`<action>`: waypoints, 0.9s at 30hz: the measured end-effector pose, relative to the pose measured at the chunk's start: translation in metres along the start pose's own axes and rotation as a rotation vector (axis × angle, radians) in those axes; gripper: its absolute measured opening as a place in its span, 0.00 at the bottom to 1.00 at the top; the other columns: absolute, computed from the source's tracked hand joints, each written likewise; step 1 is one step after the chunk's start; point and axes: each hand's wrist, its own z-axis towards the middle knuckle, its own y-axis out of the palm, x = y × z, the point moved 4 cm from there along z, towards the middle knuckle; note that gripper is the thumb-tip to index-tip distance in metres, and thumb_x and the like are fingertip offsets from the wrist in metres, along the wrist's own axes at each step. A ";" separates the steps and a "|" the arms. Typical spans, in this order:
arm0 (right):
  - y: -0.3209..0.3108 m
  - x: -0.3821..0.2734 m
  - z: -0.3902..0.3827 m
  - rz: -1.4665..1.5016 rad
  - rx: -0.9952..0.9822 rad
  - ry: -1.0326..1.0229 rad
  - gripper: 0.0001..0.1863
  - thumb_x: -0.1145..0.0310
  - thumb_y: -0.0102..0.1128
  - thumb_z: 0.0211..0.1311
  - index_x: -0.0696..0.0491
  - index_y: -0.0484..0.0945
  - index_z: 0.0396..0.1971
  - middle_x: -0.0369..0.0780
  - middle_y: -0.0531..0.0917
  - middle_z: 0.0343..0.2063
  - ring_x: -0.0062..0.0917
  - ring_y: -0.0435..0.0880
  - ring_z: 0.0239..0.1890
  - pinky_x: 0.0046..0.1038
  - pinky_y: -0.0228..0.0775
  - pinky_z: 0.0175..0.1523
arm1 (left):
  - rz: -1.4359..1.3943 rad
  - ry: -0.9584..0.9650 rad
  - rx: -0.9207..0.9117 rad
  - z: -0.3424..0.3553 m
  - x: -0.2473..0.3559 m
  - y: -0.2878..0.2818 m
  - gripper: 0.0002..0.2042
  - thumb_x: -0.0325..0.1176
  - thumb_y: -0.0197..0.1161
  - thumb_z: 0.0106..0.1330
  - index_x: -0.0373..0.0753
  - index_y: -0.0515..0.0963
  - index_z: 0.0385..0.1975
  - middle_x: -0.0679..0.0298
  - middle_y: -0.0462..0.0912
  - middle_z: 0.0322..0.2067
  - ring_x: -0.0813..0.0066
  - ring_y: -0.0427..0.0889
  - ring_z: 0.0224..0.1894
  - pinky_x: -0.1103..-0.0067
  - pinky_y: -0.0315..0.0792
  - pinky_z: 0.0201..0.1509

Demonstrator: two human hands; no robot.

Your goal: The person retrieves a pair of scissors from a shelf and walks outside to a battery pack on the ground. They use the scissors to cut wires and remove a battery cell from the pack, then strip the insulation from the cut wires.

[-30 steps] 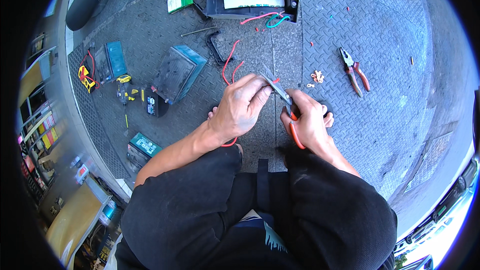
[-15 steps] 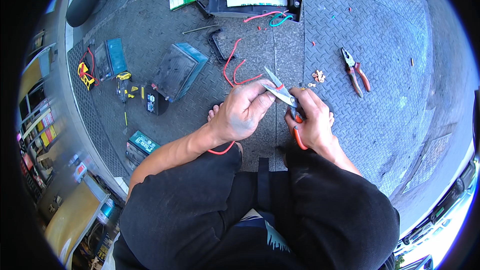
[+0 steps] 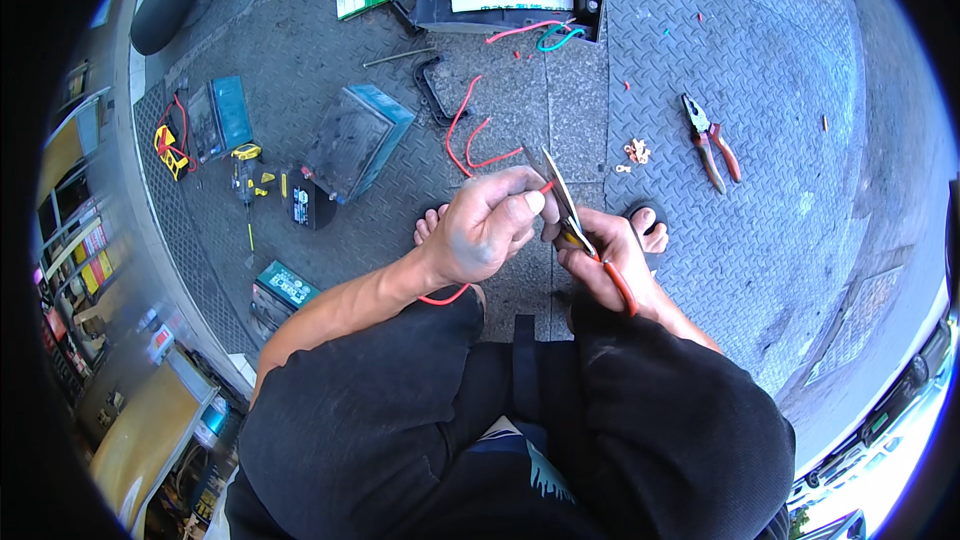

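My left hand [image 3: 482,228] is closed on a red wire [image 3: 448,297]; its short end sticks out past my thumb and forefinger, and a loop hangs below the wrist. In my right hand [image 3: 612,258] is a pair of scissors [image 3: 565,195] with orange-red handles, blades pointing up and away from me. The wire's end meets the blades just beyond my left fingertips. How deep it sits between them, I cannot tell. More red wire [image 3: 462,125] lies in curves on the floor ahead of my left hand.
Pliers [image 3: 710,140] lie at the right, near a small pile of copper terminals [image 3: 636,151]. An open black box [image 3: 430,15] stands at the far side, with red and green wires at its front. Dark batteries [image 3: 360,140] and a yellow-black drill [image 3: 245,170] are on the left.
The scissors have turned more upright, and their blades have drawn closer together on the wire's end. My right hand has moved slightly down and inward; my left hand stays nearly in place.
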 end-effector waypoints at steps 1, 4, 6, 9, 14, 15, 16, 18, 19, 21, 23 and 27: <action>0.001 -0.001 -0.001 0.075 -0.027 0.016 0.15 0.80 0.59 0.64 0.60 0.83 0.50 0.28 0.76 0.28 0.09 0.69 0.25 0.20 0.62 0.31 | -0.016 -0.011 0.002 0.000 -0.001 0.000 0.12 0.36 0.53 0.85 0.33 0.78 0.44 0.79 0.61 0.18 0.92 0.58 0.15 0.84 0.51 0.19; 0.002 -0.002 -0.004 0.201 -0.064 0.131 0.15 0.79 0.59 0.66 0.60 0.83 0.51 0.28 0.76 0.28 0.09 0.71 0.26 0.19 0.63 0.31 | -0.102 -0.016 -0.038 -0.001 -0.002 -0.001 0.13 0.36 0.51 0.87 0.33 0.79 0.45 0.72 0.74 0.22 0.92 0.65 0.18 0.85 0.58 0.22; 0.002 -0.004 -0.003 0.283 -0.068 0.152 0.15 0.78 0.60 0.66 0.59 0.83 0.51 0.27 0.77 0.28 0.08 0.72 0.27 0.19 0.64 0.31 | -0.103 -0.046 -0.008 -0.002 -0.004 -0.002 0.13 0.36 0.52 0.87 0.33 0.79 0.45 0.74 0.73 0.21 0.92 0.64 0.18 0.85 0.58 0.22; -0.002 -0.009 0.005 -0.075 0.029 0.043 0.19 0.78 0.64 0.62 0.60 0.82 0.54 0.34 0.79 0.27 0.19 0.77 0.25 0.25 0.71 0.33 | 0.089 0.002 0.065 -0.001 -0.004 -0.004 0.13 0.35 0.53 0.87 0.33 0.81 0.46 0.71 0.74 0.19 0.87 0.68 0.17 0.82 0.60 0.22; -0.010 -0.029 0.009 -0.755 0.285 -0.174 0.27 0.74 0.76 0.55 0.57 0.81 0.56 0.46 0.83 0.36 0.44 0.87 0.37 0.39 0.80 0.43 | 0.686 0.275 0.239 0.000 0.011 -0.001 0.11 0.32 0.59 0.84 0.31 0.83 0.49 0.62 0.77 0.18 0.78 0.74 0.19 0.74 0.66 0.25; -0.010 -0.033 0.007 -0.861 0.332 -0.207 0.27 0.72 0.78 0.54 0.56 0.82 0.56 0.46 0.84 0.38 0.45 0.88 0.39 0.40 0.81 0.44 | 0.741 0.306 0.256 0.000 0.014 0.001 0.11 0.32 0.59 0.84 0.30 0.83 0.50 0.64 0.76 0.19 0.81 0.73 0.20 0.75 0.66 0.25; -0.010 -0.032 0.007 -0.873 0.318 -0.122 0.29 0.68 0.81 0.54 0.53 0.82 0.57 0.47 0.84 0.42 0.48 0.89 0.43 0.44 0.81 0.48 | 0.796 0.338 0.273 0.000 0.017 0.002 0.12 0.32 0.60 0.84 0.28 0.84 0.52 0.65 0.76 0.19 0.85 0.72 0.22 0.76 0.66 0.25; -0.010 -0.033 0.005 -0.915 0.331 -0.064 0.30 0.67 0.81 0.54 0.52 0.82 0.58 0.46 0.84 0.41 0.48 0.89 0.43 0.45 0.81 0.48 | 0.789 0.299 0.308 0.000 0.019 0.005 0.09 0.30 0.61 0.82 0.31 0.84 0.48 0.58 0.79 0.20 0.70 0.78 0.20 0.71 0.69 0.26; -0.010 -0.032 0.005 -0.935 0.336 -0.036 0.30 0.66 0.81 0.55 0.52 0.82 0.59 0.46 0.83 0.41 0.48 0.89 0.43 0.46 0.80 0.48 | 0.786 0.280 0.327 0.000 0.020 0.006 0.08 0.29 0.61 0.81 0.32 0.84 0.46 0.54 0.80 0.20 0.63 0.81 0.19 0.69 0.71 0.27; -0.009 -0.033 0.006 -0.916 0.340 -0.059 0.31 0.65 0.82 0.55 0.51 0.82 0.59 0.46 0.83 0.41 0.48 0.89 0.43 0.46 0.81 0.49 | 0.772 0.269 0.336 0.000 0.020 0.008 0.07 0.28 0.61 0.81 0.32 0.84 0.46 0.54 0.80 0.20 0.62 0.81 0.19 0.69 0.71 0.27; -0.009 -0.032 0.007 -0.910 0.344 -0.072 0.31 0.64 0.82 0.55 0.50 0.82 0.60 0.46 0.83 0.41 0.48 0.89 0.43 0.46 0.81 0.49 | 0.764 0.274 0.342 0.001 0.020 0.009 0.07 0.28 0.61 0.81 0.32 0.84 0.46 0.54 0.80 0.20 0.63 0.80 0.19 0.69 0.71 0.27; -0.011 -0.028 0.008 -0.900 0.327 -0.046 0.29 0.68 0.80 0.56 0.52 0.82 0.60 0.46 0.83 0.39 0.46 0.88 0.40 0.43 0.80 0.46 | 0.686 0.225 0.309 0.003 0.013 0.002 0.08 0.29 0.60 0.82 0.32 0.84 0.44 0.58 0.78 0.20 0.71 0.77 0.19 0.71 0.68 0.25</action>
